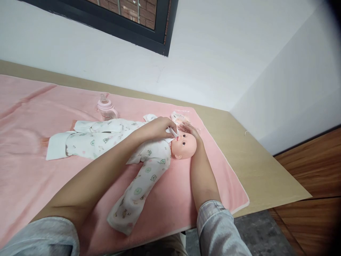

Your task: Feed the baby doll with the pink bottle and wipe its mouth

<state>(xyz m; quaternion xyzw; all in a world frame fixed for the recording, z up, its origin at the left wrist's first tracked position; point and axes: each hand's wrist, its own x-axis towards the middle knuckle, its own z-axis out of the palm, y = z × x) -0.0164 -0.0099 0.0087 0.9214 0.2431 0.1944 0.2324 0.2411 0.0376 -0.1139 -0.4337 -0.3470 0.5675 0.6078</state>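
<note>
A baby doll (188, 147) in white printed pyjamas (98, 142) lies on its back, its head to the right and feet to the left. Fingers closed, my left hand (161, 128) pinches a thin white wipe (172, 133) against the doll's mouth and chin; part of the wipe is hidden in the hand. On the far side of the head, my right hand (189, 130) rests with its fingers stretched out, beside the doll's cheek. The palm is partly hidden by the head. One sleeve of the pyjamas points toward me.
Under the doll spreads a pink blanket (176, 199) on a light wooden table (255, 170). A pink baby bottle (106, 107) stands behind the doll's legs. Just beyond my hands is a small printed packet (179, 116). A wall and dark-framed window (160, 39) rise behind.
</note>
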